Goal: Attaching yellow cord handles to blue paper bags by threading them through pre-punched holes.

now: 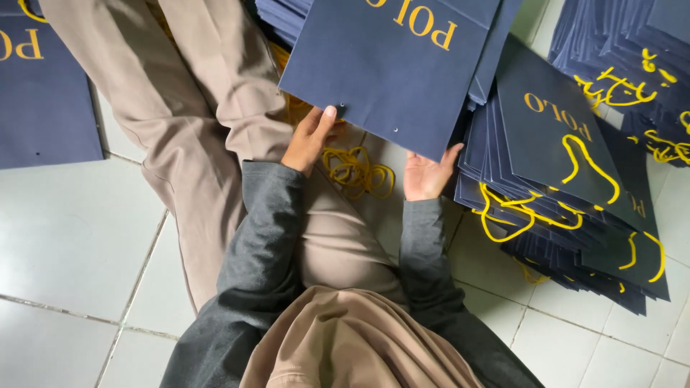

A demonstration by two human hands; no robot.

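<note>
One navy bag [388,68] is held flat above the lap, near two bag stacks [553,187]. Left hand [309,140] pinches its lower edge; right hand [428,174], palm up, grips the corner. Yellow cords [356,171] lie below.

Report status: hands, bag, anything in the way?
Left hand and right hand grip navy paper bag at bottom edge. Yellow cords underneath. Finished stack right.

Lighting soft, diffuse, indoor, moderately bright. White floor tiles [72,237] show mild sheen, no hard glare. Shadows faint, only under navy bag stack [568,237] and legs. Focus decent across frame, slight softness on hands, w/ minor wide-angle stretch at edges.
</note>
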